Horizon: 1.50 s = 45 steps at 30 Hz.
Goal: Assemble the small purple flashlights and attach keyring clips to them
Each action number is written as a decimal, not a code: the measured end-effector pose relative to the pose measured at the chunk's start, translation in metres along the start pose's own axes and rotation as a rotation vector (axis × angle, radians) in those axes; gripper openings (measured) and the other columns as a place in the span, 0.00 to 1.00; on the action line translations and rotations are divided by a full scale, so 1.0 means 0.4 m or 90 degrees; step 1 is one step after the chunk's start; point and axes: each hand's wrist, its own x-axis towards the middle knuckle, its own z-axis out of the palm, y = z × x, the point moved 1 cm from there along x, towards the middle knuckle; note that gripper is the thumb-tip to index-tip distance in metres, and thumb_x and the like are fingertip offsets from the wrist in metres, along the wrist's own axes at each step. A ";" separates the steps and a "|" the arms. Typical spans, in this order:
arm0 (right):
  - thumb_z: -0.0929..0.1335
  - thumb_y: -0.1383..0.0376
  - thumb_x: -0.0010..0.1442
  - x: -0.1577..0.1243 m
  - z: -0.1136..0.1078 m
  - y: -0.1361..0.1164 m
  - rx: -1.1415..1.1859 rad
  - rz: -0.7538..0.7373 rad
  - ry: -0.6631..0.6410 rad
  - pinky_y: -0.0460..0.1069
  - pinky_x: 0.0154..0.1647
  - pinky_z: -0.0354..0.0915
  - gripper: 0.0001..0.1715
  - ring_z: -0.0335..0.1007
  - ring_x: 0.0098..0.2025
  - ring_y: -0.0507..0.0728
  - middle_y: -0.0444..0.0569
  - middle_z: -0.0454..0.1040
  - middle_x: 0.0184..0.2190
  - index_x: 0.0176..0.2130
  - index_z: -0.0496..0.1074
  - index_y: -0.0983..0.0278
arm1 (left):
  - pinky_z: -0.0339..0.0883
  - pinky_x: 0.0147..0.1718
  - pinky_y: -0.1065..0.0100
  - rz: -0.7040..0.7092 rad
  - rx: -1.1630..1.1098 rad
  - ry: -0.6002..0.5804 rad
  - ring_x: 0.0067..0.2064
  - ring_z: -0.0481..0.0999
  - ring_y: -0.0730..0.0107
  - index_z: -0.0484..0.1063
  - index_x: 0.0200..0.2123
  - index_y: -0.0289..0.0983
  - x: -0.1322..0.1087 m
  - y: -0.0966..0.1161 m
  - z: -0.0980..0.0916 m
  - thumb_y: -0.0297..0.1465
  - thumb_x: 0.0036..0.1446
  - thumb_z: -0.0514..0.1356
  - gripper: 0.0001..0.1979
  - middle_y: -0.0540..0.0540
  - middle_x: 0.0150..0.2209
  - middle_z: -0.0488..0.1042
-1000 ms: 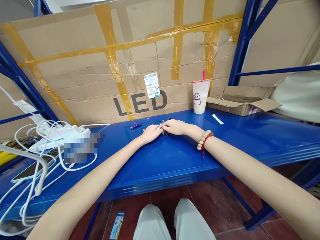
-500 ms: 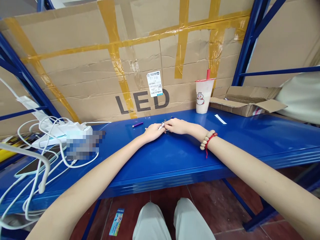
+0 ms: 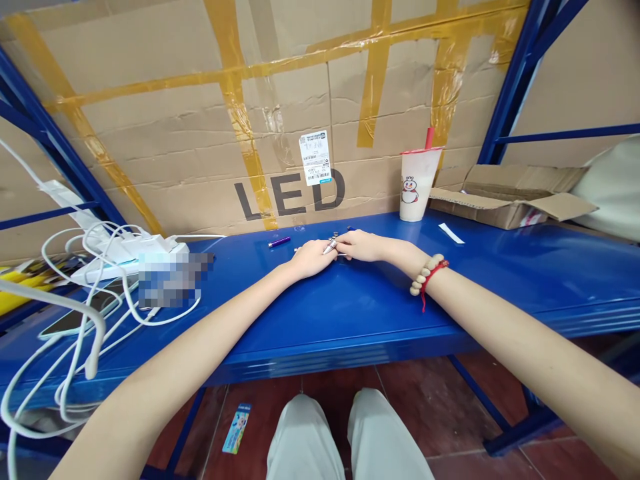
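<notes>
Head view: left hand [image 3: 313,259] pinches a small silver cylinder [image 3: 329,247] at centre, right hand [image 3: 364,245] fingers narrowed at its two-o'clock end; a purple tube [image 3: 279,242] lies at ten o'clock. Slack fingers could let the cylinder roll toward six o'clock.

The slim piece [image 3: 330,247] between my left hand [image 3: 314,259] and right hand [image 3: 365,245] shines like polished metal, and the purple tube [image 3: 279,242] looks glossy. My tabletop [image 3: 320,313] is smooth painted metal with a soft sheen. Behind it, matt, creased cardboard [image 3: 160,153] carries shiny plastic tape [image 3: 373,100] and a paper label [image 3: 315,157]. The cup [image 3: 416,193] looks like smooth, thin plastic. My bracelet [image 3: 427,272] has matt, wood-like beads; my trousers [image 3: 305,440] are matt cloth. The white blocks [image 3: 155,250] are smooth plastic, and the tiled floor [image 3: 415,407] has a dull gloss.
</notes>
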 end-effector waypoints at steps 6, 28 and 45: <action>0.57 0.64 0.62 -0.002 -0.003 -0.008 0.007 -0.010 -0.016 0.43 0.30 0.57 0.16 0.64 0.27 0.50 0.46 0.74 0.28 0.28 0.68 0.65 | 0.67 0.43 0.63 -0.007 0.011 -0.005 0.42 0.75 0.59 0.75 0.37 0.38 -0.002 0.003 -0.001 0.31 0.58 0.48 0.15 0.45 0.39 0.78; 0.57 0.67 0.63 0.004 -0.003 -0.006 -0.025 -0.023 -0.035 0.44 0.31 0.58 0.17 0.67 0.29 0.50 0.49 0.75 0.30 0.29 0.70 0.67 | 0.66 0.40 0.67 0.008 0.012 0.014 0.38 0.74 0.62 0.74 0.34 0.37 0.002 -0.001 0.007 0.31 0.58 0.49 0.14 0.46 0.35 0.77; 0.59 0.67 0.61 -0.009 -0.010 -0.024 -0.047 0.006 -0.015 0.48 0.34 0.60 0.16 0.72 0.33 0.56 0.50 0.76 0.31 0.35 0.75 0.66 | 0.64 0.36 0.70 0.042 0.015 0.023 0.35 0.72 0.66 0.75 0.33 0.36 0.010 -0.011 0.012 0.32 0.57 0.48 0.16 0.48 0.34 0.77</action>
